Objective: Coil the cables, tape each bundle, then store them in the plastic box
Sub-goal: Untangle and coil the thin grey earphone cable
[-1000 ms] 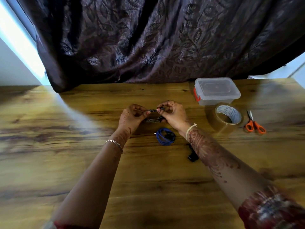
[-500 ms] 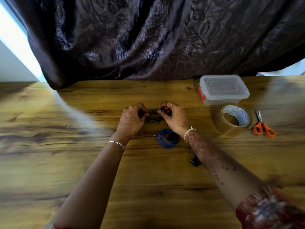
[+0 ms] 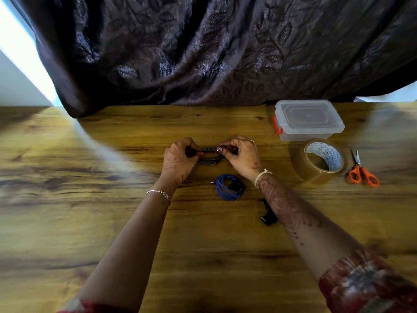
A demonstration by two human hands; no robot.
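Grey cable coil (image 3: 209,155) is pinched at both sides, the left hand (image 3: 178,157) and right hand (image 3: 242,155) each curled round it, over the middle of the wooden table (image 3: 90,199). A blue cable coil (image 3: 229,187) lies just beside the right wrist. The lidded plastic box (image 3: 309,119), tape roll (image 3: 320,161) and scissors (image 3: 361,170) sit to the right.

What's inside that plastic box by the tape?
The plastic box has its lid on. Through the cloudy plastic no cable shows, though its floor is unclear. The blue coil lies outside on the table.
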